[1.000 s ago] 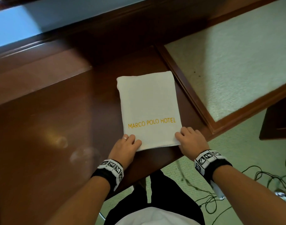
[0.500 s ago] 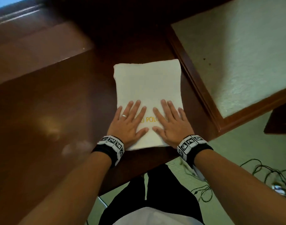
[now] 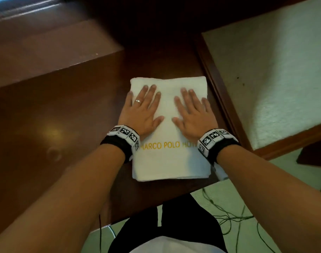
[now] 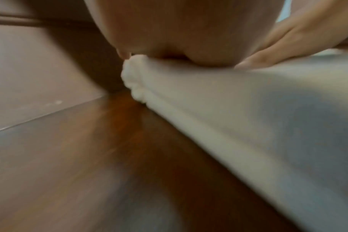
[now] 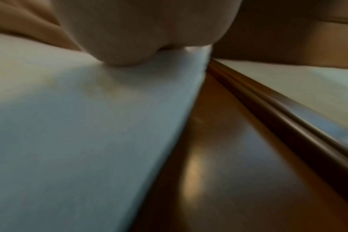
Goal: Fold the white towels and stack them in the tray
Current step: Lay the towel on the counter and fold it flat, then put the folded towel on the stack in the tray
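Here, left hand (image 3: 140, 111) and right hand (image 3: 193, 112) flat, apart, pressing folded towel (image 3: 169, 159), wooden table (image 3: 55, 125).

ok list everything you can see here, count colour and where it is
towel: one, white, yellow MARCO POLO lettering, folded, flat on the desk near its front edge
desk: one, dark brown glossy wood, under the towel
raised wooden ledge: one, brown, behind and left of the towel
tray: one, dark wood frame with pale lining, right of the towel, nothing in the part shown
cables: several, dark, on the pale green floor below right
wristbands: two, black with white marker tiles, one per wrist
hands: left hand and right hand, fingers straight, pressing flat on the towel's far half
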Tool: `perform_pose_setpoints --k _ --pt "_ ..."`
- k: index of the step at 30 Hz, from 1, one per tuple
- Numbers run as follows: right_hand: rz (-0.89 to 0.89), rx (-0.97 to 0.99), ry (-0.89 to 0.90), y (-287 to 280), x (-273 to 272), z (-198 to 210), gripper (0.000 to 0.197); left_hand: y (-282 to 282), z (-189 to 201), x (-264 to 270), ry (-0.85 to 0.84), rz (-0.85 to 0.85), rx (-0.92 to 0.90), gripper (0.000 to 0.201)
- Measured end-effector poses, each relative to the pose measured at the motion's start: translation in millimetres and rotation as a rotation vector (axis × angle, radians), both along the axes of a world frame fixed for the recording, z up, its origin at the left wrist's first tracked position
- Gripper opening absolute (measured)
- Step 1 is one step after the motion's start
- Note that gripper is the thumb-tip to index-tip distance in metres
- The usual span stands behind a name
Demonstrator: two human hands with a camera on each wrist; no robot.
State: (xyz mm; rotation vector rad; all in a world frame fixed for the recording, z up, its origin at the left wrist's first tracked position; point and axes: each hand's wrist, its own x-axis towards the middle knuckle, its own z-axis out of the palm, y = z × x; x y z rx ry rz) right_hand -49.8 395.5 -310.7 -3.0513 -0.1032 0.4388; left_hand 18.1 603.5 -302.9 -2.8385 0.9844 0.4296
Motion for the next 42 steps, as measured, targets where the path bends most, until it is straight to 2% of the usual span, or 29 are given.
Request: perform_pose_setpoints --k 2,6,8,11,15,18,20,23,25,31,36,42 --pt "-0.137 -0.001 0.107 -14 -11 -7 0.083 16 -8 -3 0.038 0.094 0.023 0.080" --pt "-0.358 0.064 0.110 -14 -42 -2 0.087 25 7 -22 0.106 0.292 0.022 0.084" --pt "-0.479 0.099 0.068 -8 -60 1 0.083 23 18 -37 0.124 0.424 -0.039 0.084" --pt "-0.664 0.246 0.084 4 -84 3 0.073 26 23 -66 0.246 0.631 -0.146 0.071" --pt "-0.852 0.426 0.076 17 -100 -1 0.060 31 16 -98 0.404 0.732 -0.146 0.071" --pt "-1.031 0.624 0.076 23 -106 -3 0.054 37 8 -104 0.517 0.885 -0.320 0.073" --pt "-1.090 0.729 0.102 25 -111 -3 0.046 40 7 -106 0.555 0.928 -0.420 0.064" --pt "-1.069 0.745 0.095 37 -121 6 0.057 40 20 -114 0.505 0.851 -0.494 0.051" --pt "-1.050 0.727 0.022 44 -128 21 0.062 36 34 -121 0.448 0.789 -0.539 0.043" --pt "-0.977 0.653 -0.118 24 -138 89 0.044 6 97 -128 0.323 0.599 -0.657 0.030" --pt "-0.975 0.644 -0.296 -34 -147 152 0.042 -56 157 -123 0.288 0.439 -0.764 0.029" --pt "-1.054 0.582 -0.517 -153 -179 213 0.040 -189 214 -131 0.318 0.260 -0.903 0.027"
